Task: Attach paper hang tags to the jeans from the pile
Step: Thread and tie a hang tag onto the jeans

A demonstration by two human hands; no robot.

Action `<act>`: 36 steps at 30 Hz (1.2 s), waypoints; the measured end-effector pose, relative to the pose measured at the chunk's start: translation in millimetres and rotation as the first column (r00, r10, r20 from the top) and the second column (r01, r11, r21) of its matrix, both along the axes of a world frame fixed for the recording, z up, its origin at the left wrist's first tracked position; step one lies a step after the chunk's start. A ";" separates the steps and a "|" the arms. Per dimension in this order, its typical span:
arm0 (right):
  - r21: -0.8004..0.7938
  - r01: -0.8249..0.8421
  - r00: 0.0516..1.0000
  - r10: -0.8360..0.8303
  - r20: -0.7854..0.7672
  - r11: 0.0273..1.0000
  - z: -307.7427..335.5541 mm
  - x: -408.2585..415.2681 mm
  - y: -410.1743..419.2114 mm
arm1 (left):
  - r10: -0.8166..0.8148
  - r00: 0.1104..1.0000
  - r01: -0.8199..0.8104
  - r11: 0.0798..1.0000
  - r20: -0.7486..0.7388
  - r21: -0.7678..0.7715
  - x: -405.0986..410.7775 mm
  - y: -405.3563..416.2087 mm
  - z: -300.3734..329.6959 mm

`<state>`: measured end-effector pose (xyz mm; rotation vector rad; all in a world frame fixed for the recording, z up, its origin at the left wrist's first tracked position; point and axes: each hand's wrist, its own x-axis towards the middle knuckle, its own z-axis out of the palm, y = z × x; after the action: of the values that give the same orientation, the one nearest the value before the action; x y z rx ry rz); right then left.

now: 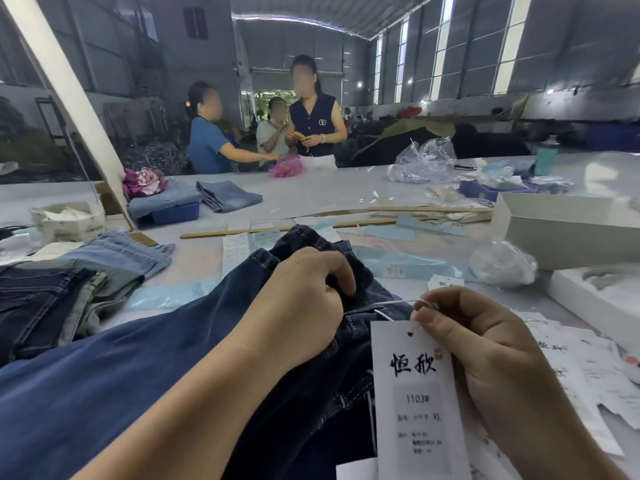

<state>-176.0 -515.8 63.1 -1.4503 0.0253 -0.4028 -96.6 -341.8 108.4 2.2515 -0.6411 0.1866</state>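
Keep your left hand [304, 299] gripping the jeans [145, 368]; with your right hand [485, 344] fingers pinching the string [391, 303] (tag [412, 393] hanging at six o'clock), pull it snug.

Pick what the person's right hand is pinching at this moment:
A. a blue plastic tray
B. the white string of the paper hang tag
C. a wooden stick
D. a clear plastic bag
B: the right hand pinches the white string above the hang tag, while the left hand grips the dark jeans.
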 end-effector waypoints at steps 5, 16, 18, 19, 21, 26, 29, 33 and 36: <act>0.000 0.056 0.993 -0.056 0.099 0.998 5.3 -4.1 -2.9 | -0.040 0.971 -0.003 0.984 0.234 0.180 -5.4 -18.3 17.2; -0.081 0.077 0.989 -0.066 0.135 0.994 12.1 -1.4 -5.2 | -0.321 0.939 0.319 0.947 -0.122 -0.033 -12.0 -27.7 21.2; -0.102 0.065 0.992 -0.053 0.117 0.993 8.8 -0.1 -3.1 | -0.369 0.902 0.337 0.926 -0.223 -0.171 -11.7 -25.2 17.6; -0.114 0.053 0.994 -0.041 0.104 0.992 7.7 -0.3 -2.0 | -0.398 0.879 0.338 0.908 -0.261 -0.246 -11.6 -24.0 15.4; -0.148 0.022 0.996 -0.008 0.094 0.989 5.6 -0.5 0.0 | -0.445 0.833 0.324 0.874 -0.328 -0.363 -11.2 -22.3 11.4; -0.147 -0.104 0.987 0.120 0.103 0.984 4.6 -2.0 -3.8 | -0.453 0.807 0.274 0.855 -0.378 -0.440 -11.1 -23.6 3.9; -0.023 -0.174 0.981 0.176 0.082 0.984 8.8 -2.5 -3.5 | -0.428 0.845 0.279 0.865 -0.321 -0.417 -11.0 -24.7 -2.1; 0.005 -0.110 0.994 0.110 0.013 0.994 6.8 1.3 -2.5 | -0.413 0.867 0.277 0.865 -0.279 -0.419 -11.0 -24.2 -6.9; 0.073 -0.147 0.989 0.149 -0.024 0.986 6.8 3.2 -1.7 | -0.388 0.889 0.275 0.878 -0.244 -0.392 -11.7 -25.5 -8.3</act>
<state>-172.8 -517.5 69.9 -1.3777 -0.0439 -0.2567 -108.3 -367.2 100.1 1.7432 -0.7476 -0.2192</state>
